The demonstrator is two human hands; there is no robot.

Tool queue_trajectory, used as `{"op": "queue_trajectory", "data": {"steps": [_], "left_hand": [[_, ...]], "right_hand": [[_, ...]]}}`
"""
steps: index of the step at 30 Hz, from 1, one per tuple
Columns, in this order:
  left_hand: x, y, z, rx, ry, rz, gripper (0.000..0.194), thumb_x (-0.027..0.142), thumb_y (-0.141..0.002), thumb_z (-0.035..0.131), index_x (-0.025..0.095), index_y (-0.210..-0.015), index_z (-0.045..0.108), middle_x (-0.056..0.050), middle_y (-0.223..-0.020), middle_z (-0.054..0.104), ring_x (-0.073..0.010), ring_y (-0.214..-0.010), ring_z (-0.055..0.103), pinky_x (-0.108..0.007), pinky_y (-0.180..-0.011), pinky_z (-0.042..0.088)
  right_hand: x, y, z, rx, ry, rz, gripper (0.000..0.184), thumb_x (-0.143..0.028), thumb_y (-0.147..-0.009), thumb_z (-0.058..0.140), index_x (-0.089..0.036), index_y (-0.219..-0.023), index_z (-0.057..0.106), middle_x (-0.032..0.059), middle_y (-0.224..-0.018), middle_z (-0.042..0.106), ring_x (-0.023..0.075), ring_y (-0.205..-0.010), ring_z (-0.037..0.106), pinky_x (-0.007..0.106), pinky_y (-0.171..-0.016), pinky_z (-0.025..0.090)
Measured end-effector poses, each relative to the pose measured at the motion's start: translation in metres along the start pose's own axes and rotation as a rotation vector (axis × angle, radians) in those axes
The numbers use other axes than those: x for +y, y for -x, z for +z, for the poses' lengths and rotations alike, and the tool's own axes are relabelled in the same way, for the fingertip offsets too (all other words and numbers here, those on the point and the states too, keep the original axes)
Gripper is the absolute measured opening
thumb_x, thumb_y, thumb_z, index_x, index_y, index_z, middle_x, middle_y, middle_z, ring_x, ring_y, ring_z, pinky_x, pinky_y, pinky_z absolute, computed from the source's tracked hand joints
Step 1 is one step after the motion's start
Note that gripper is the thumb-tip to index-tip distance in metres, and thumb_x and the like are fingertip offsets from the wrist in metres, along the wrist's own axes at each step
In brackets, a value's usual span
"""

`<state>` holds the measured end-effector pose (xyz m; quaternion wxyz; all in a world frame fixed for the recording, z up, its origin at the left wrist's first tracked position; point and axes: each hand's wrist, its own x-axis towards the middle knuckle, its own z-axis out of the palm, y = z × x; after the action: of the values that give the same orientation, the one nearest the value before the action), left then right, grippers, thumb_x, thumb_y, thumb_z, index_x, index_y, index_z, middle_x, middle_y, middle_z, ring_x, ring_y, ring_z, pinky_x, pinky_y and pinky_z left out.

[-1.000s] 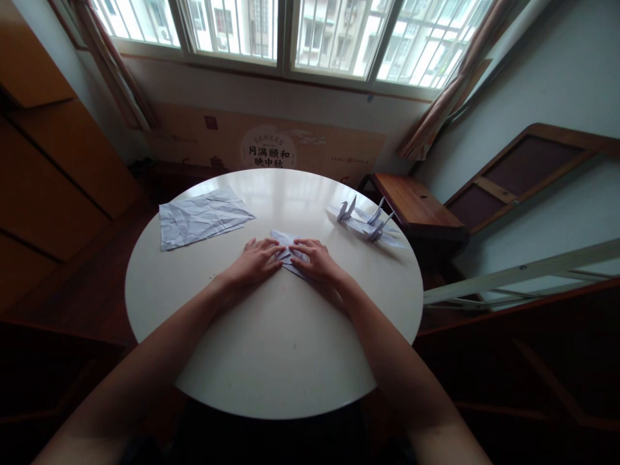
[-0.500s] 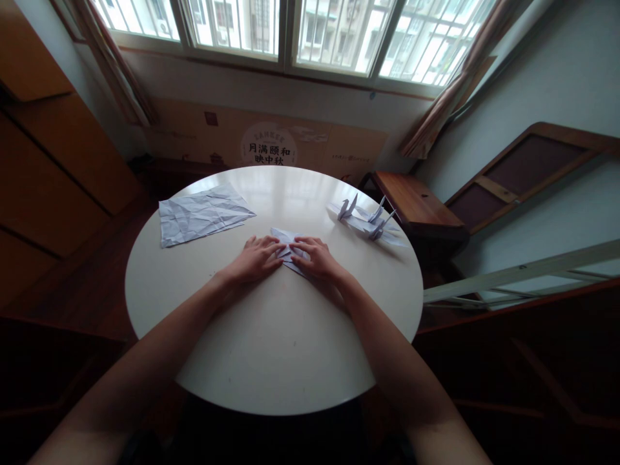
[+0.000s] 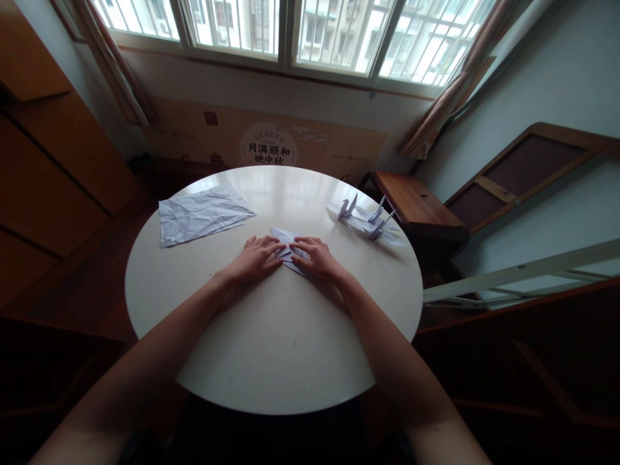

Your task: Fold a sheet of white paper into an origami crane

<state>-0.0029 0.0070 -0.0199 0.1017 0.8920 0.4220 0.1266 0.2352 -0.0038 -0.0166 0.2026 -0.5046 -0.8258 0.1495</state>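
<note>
A small piece of folded paper (image 3: 285,235) lies on the round white table (image 3: 290,349), partly covered by my fingers. From the left, my left hand (image 3: 260,257) holds it down, fingers bent over its left side and thumb near the lower edge. My right hand (image 3: 316,256) grips the right side in the same way, its fingertips close to those of the left. Between the hands, some folded flaps and a pointed lower corner show. The underside of the paper is hidden.
A creased sheet of paper (image 3: 203,214) lies at the table's back left. Several folded paper cranes (image 3: 372,223) stand together at the back right. Beyond the table's right edge is a wooden stool or bench (image 3: 416,200). Windows (image 3: 334,35) line the far wall.
</note>
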Motion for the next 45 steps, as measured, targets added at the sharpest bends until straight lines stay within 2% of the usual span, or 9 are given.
{"op": "queue_trajectory", "data": {"steps": [10,22,27,45], "left_hand": [[-0.0022,0.0003,0.0023,0.023,0.007,0.012,0.045,0.046,-0.105,0.048,0.027,-0.144,0.056,-0.013,-0.145,0.052,-0.0315,-0.134,0.050,-0.060,-0.119,0.022],[-0.0023,0.0002,0.0014,0.004,0.003,0.008,0.047,0.047,-0.105,0.046,0.025,-0.145,0.056,-0.014,-0.145,0.051,-0.0329,-0.135,0.049,-0.061,-0.119,0.021],[-0.0030,0.0001,0.0021,0.014,0.002,0.010,0.045,0.048,-0.105,0.047,0.028,-0.145,0.056,-0.013,-0.145,0.051,-0.0314,-0.133,0.050,-0.060,-0.120,0.022],[-0.0029,-0.0009,0.0027,-0.004,-0.015,0.003,0.048,0.049,-0.105,0.044,0.027,-0.146,0.055,-0.014,-0.147,0.050,-0.0326,-0.138,0.047,-0.060,-0.120,0.021]], "right_hand": [[0.0029,-0.0002,0.0013,0.000,-0.006,-0.003,0.041,-0.041,-0.094,0.065,-0.029,-0.133,0.069,0.0100,-0.144,0.061,0.0305,-0.136,0.049,0.052,-0.114,0.038],[0.0000,0.0004,-0.0009,-0.007,-0.008,0.002,0.041,-0.040,-0.094,0.065,-0.028,-0.133,0.068,0.0094,-0.145,0.060,0.0304,-0.136,0.049,0.052,-0.115,0.037],[0.0007,0.0002,-0.0007,-0.005,-0.005,-0.003,0.041,-0.040,-0.094,0.065,-0.027,-0.133,0.068,0.0095,-0.145,0.061,0.0299,-0.136,0.049,0.051,-0.115,0.037],[0.0017,-0.0007,-0.0004,-0.008,-0.004,-0.005,0.042,-0.041,-0.094,0.064,-0.027,-0.133,0.069,0.0096,-0.145,0.061,0.0314,-0.136,0.049,0.052,-0.116,0.036]]}}
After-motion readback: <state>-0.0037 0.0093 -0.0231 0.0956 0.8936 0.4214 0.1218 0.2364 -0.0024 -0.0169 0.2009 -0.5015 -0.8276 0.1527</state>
